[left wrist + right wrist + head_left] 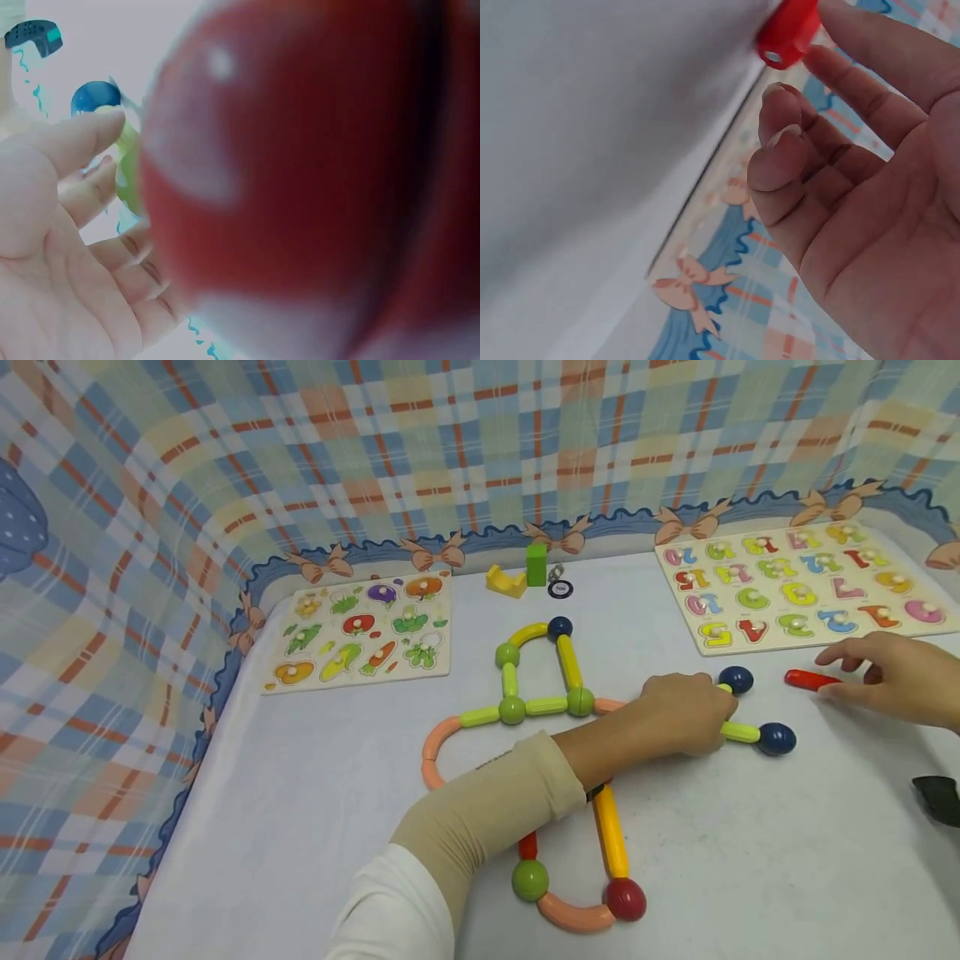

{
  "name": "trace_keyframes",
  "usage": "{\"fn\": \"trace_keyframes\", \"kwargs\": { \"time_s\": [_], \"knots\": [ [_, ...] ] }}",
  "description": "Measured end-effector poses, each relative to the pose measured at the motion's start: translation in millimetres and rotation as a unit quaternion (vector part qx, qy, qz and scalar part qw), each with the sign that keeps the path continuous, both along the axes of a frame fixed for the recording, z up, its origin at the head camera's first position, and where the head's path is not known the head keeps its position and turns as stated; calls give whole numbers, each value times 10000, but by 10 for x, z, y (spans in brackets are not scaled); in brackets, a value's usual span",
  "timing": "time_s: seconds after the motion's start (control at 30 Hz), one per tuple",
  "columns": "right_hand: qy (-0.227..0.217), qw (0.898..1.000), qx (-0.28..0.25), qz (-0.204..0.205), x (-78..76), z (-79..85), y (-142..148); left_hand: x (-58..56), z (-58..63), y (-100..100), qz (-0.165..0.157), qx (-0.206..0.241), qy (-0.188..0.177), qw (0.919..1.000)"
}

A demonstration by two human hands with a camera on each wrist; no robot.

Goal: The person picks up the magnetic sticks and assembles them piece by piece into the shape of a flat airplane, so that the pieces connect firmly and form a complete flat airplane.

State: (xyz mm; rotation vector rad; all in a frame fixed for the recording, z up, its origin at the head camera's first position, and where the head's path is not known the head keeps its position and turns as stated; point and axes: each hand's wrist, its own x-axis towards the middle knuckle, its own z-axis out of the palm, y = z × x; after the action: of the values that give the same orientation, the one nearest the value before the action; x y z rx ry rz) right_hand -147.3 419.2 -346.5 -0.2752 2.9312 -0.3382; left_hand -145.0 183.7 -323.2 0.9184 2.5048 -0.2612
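In the head view, my left hand (686, 714) holds a light green magnetic stick near a dark blue ball (736, 680). A second green stick (741, 732) ends in another blue ball (777, 739) just below. The left wrist view shows the thumb against the green stick (129, 172), while a blurred red ball (285, 150) covers much of that view. My right hand (892, 681) is at a short red stick (810, 680), thumb and forefinger spread beside one end. The linked sticks and balls lie flat, partly hidden under my left forearm.
A vegetable puzzle board (360, 677) lies at the back left and a number puzzle board (795, 643) at the back right. Between them stand a green block (536, 566), a yellow curved block (506, 582) and a round black tag (560, 589). Plaid cloth (465, 460) hangs behind the table.
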Motion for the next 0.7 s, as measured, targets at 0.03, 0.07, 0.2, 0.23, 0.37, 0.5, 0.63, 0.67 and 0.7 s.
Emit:
{"fn": "trace_keyframes", "kwargs": {
  "time_s": [0.03,0.07,0.2,0.23,0.37,0.5,0.63,0.67,0.7],
  "knots": [
    [33,9999,105,66,-19,-26,11,6,-3,3,19,-38,-7,10000],
    [-23,9998,152,79,-34,-44,9,10,-4,4,34,-65,-4,10000],
    [-157,9997,161,62,-42,-52,-113,8,3,-9,66,-36,5,10000],
    [-233,9997,85,17,-34,-37,-156,5,10,-13,66,-13,2,10000],
    [-1176,9892,-802,-347,13,25,-320,-1,36,-27,68,22,-21,10000],
    [-2133,9610,-1602,-735,47,57,-425,12,50,-21,30,-72,-48,10000],
    [-2229,9574,-1686,-733,63,54,-480,24,38,-5,43,-143,-60,9999],
    [-2184,9585,-1685,-720,64,51,-494,25,32,-3,56,-141,-56,9999],
    [-2155,9588,-1706,-714,64,47,-509,24,26,-2,72,-148,-52,9999]
  ]
}}
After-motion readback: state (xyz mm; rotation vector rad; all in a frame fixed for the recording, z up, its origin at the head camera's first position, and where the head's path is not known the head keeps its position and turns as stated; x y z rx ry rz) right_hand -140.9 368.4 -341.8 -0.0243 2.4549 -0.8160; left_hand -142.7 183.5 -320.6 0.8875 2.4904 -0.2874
